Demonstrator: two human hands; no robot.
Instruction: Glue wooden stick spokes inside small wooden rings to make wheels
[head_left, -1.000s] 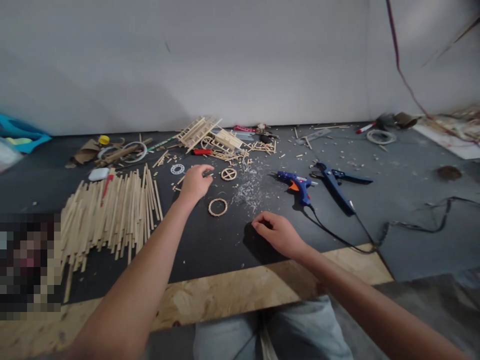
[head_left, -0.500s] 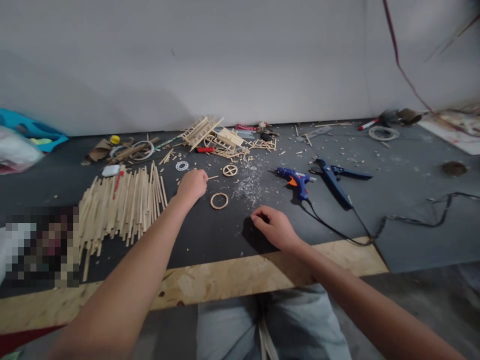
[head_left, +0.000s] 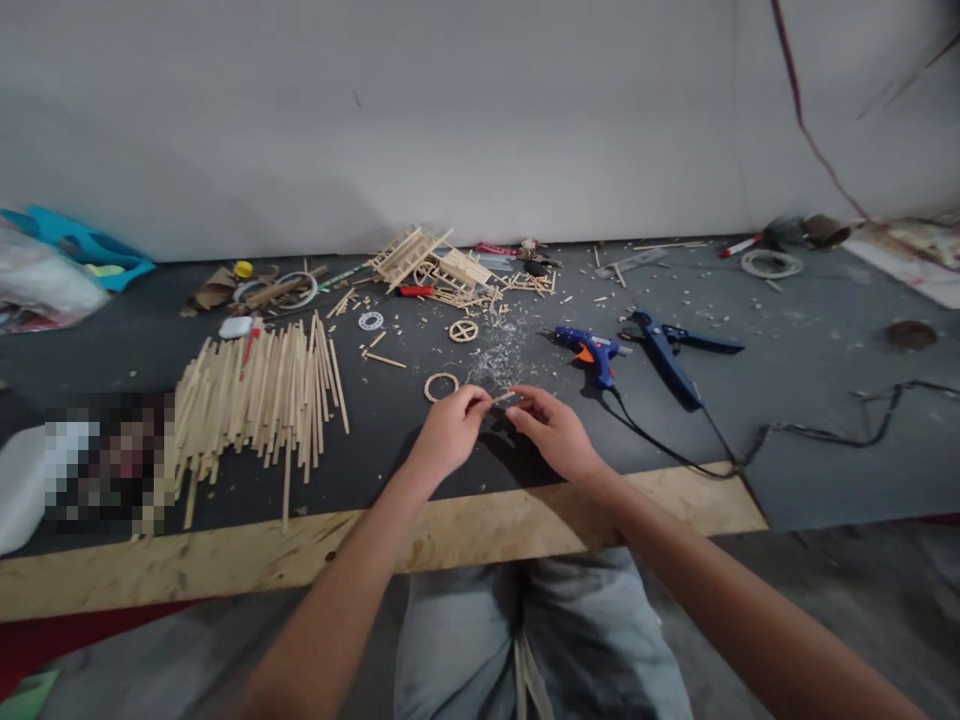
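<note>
Between my two hands is a short wooden stick (head_left: 502, 398), held just above the dark tabletop. My left hand (head_left: 448, 432) pinches one end of it with closed fingers. At the other end, the fingertips of my right hand (head_left: 556, 432) close on the stick; the exact contact is small and hard to see. Just behind my left hand lies a plain wooden ring (head_left: 441, 387), partly covered by it. Farther back is a wooden wheel with crossed spokes (head_left: 463, 331). A white toothed ring (head_left: 370, 321) and a loose stick (head_left: 386, 360) lie to the left.
Many wooden sticks (head_left: 259, 390) are piled at the left. A blue glue gun (head_left: 596, 355) and a blue-handled cutter (head_left: 666, 360) lie at the right, with a black cable (head_left: 675, 463). Wooden frame models (head_left: 431, 265) and scraps stand near the wall. White shreds (head_left: 501, 350) litter the middle.
My left hand has come right and nearer from beside the stick pile, carrying a short stick to my right hand. My right hand's fingers have moved to the stick's end. The view has shifted slightly.
</note>
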